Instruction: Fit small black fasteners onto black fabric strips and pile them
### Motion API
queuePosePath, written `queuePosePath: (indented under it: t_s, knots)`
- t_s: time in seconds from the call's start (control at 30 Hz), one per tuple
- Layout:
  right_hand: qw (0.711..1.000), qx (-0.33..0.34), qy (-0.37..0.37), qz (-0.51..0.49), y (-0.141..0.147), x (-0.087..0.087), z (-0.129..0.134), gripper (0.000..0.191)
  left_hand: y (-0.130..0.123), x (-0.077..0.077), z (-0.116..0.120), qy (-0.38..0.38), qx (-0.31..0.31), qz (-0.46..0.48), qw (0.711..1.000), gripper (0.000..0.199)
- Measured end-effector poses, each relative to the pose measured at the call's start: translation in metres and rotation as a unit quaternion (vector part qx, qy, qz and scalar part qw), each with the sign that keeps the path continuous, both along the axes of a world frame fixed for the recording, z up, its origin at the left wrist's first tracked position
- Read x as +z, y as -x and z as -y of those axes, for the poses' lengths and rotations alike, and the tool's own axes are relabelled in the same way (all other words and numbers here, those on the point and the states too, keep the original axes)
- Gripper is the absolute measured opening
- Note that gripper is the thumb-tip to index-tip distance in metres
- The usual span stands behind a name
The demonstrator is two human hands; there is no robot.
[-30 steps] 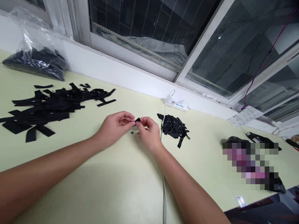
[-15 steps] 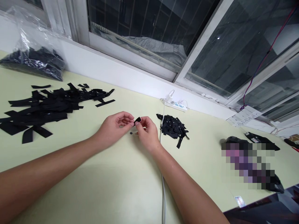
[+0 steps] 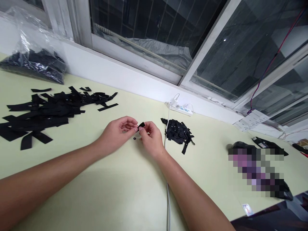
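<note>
Between my two hands a short black strip (image 3: pixel 141 124) is pinched at the fingertips. My left hand (image 3: pixel 121 130) grips its left end, thumb against the fingers. On the other side my right hand (image 3: pixel 152 136) holds the strip with thumb and fingers. A small round black piece (image 3: pixel 134 138) lies on the table just below the fingertips. To the left spreads a loose heap of black strips (image 3: pixel 57 107). Right of my hands sits a smaller pile of black strips with tiny shiny dots (image 3: pixel 179 131).
A clear plastic bag (image 3: pixel 33 64) of black pieces stands at the back left. A grey cable (image 3: pixel 168 192) runs beside my right wrist to a white power strip (image 3: pixel 181 109). Black items (image 3: pixel 269 146) and a small card (image 3: pixel 247 209) lie right on the pale table (image 3: pixel 96 199).
The hands keep almost the same pose around the strip, which looks slightly turned. The view has shifted very slightly.
</note>
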State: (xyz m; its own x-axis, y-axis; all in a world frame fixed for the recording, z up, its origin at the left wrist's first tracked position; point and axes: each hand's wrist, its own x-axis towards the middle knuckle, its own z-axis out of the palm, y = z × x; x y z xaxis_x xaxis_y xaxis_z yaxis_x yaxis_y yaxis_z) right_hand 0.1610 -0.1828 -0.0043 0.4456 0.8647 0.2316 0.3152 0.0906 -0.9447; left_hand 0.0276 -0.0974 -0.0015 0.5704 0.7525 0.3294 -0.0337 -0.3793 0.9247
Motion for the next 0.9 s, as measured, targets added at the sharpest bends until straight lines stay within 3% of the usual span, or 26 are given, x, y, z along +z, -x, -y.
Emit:
queuePosePath:
  t_s: [0.9]
  knots:
    - [1.000,-0.021,-0.007,0.012,-0.0023,-0.0019,-0.0019,0.018,0.0000,-0.0053,-0.0031,0.014,0.006,-0.012,1.000,0.029]
